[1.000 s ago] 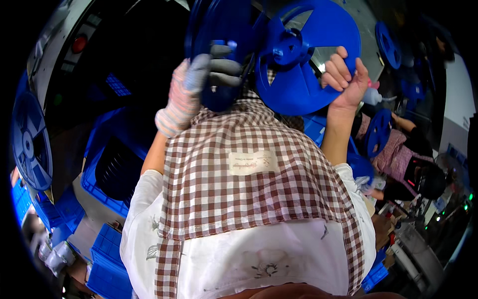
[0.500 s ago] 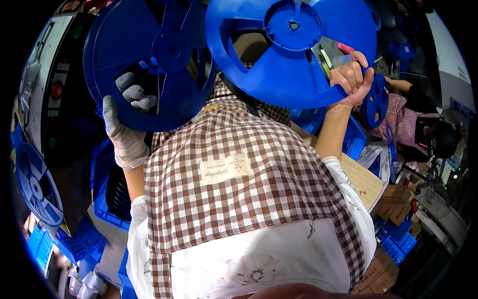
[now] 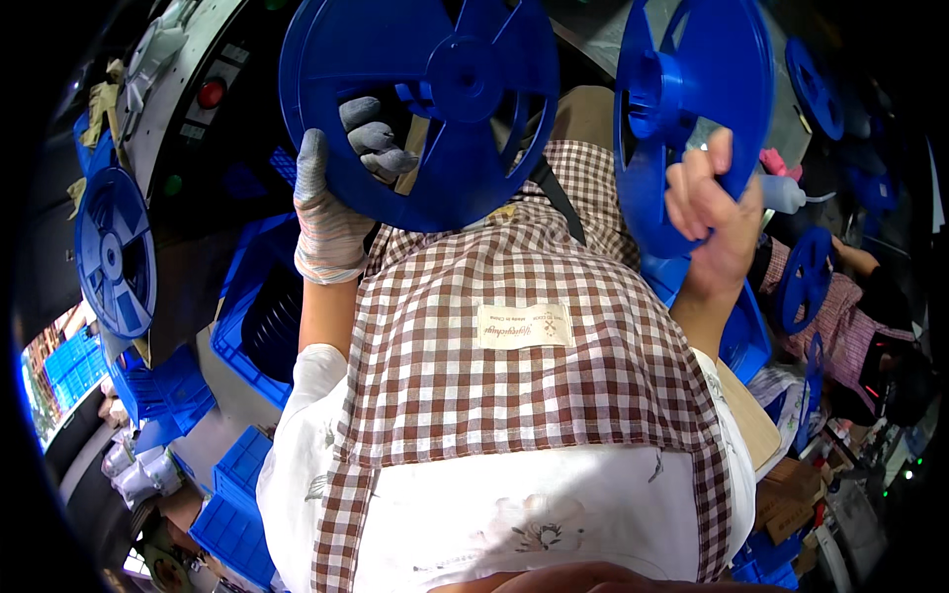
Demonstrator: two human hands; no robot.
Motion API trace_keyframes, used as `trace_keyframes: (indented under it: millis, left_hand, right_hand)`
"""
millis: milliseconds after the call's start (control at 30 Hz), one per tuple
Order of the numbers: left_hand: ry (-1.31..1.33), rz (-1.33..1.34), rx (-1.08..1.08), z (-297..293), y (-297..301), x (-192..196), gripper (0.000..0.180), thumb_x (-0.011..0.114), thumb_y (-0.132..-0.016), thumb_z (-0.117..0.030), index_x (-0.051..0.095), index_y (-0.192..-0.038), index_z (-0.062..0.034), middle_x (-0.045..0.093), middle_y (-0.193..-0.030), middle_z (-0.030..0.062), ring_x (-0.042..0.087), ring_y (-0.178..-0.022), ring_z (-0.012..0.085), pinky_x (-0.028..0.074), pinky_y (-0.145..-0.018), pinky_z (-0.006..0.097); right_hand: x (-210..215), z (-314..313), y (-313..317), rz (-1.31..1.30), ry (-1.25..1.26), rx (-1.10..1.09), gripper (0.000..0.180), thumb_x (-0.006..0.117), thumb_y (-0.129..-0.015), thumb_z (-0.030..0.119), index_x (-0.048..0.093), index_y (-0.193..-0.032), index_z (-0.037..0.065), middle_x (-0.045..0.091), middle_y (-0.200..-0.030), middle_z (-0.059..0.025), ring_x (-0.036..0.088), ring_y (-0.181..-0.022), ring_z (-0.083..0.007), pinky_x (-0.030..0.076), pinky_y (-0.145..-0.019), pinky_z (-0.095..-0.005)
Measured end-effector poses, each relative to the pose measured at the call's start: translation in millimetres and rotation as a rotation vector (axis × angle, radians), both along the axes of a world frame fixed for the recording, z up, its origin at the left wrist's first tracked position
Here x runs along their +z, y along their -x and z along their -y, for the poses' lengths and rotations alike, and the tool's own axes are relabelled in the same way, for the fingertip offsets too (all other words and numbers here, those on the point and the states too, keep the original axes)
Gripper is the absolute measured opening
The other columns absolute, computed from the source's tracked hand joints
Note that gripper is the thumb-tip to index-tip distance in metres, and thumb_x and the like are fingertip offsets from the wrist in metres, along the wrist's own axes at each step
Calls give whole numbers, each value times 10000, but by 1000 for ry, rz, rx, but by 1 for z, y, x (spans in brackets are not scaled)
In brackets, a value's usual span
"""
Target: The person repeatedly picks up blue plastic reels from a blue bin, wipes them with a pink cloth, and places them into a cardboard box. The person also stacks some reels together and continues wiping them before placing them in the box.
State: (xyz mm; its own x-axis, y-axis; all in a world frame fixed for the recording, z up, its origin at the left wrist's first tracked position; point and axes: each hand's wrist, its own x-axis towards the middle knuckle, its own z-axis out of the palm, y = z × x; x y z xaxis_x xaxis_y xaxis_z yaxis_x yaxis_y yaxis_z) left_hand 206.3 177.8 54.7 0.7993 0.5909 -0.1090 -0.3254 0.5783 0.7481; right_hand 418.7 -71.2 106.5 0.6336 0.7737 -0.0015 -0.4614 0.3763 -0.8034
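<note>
My left hand (image 3: 328,219), in a striped glove with grey fingertips, grips the rim of a blue plastic reel half (image 3: 467,81). The thumb lies over the near face and the fingers show through a cut-out. In my bare right hand (image 3: 720,210), a second blue reel half (image 3: 739,79) is held by its lower edge. It is turned partly edge-on, its raised hub facing the first one. The two halves are apart, upright in front of my checked apron (image 3: 524,395).
At left stand a dark machine panel with a red button (image 3: 212,93) and another reel (image 3: 115,249). Blue crates (image 3: 235,534) lie below it. On the right are a white squeeze bottle (image 3: 783,194), cardboard boxes (image 3: 787,494) and a co-worker (image 3: 840,326) beside a blue reel (image 3: 805,282).
The right reel half has turned from face-on to nearly edge-on and moved away from the left one. The whole view has shifted, with both hands now farther right in it.
</note>
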Motion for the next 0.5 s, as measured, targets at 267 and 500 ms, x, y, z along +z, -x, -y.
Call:
trace_keyframes:
  millis: [267, 500]
  left_hand:
    - [-13, -59, 57, 14, -11, 9, 613, 488, -922, -486, 463, -1259, 26, 654, -1058, 170, 636, -999, 308, 490, -927, 433]
    - [-678, -380, -106, 24, -45, 50, 487, 557, -923, -301, 478, -1260, 42, 642, -997, 168, 635, -935, 244, 505, -863, 349]
  right_hand:
    - [-17, -31, 0, 42, -37, 195, 188, 566, -871, 16, 429, -990, 64, 569, -760, -81, 532, -595, -103, 437, -535, -204]
    - [-38, -123, 39, 396, 78, 389, 582, 743, -814, 229, 428, -1245, -4, 593, -1094, -104, 584, -1018, -160, 484, -860, -271]
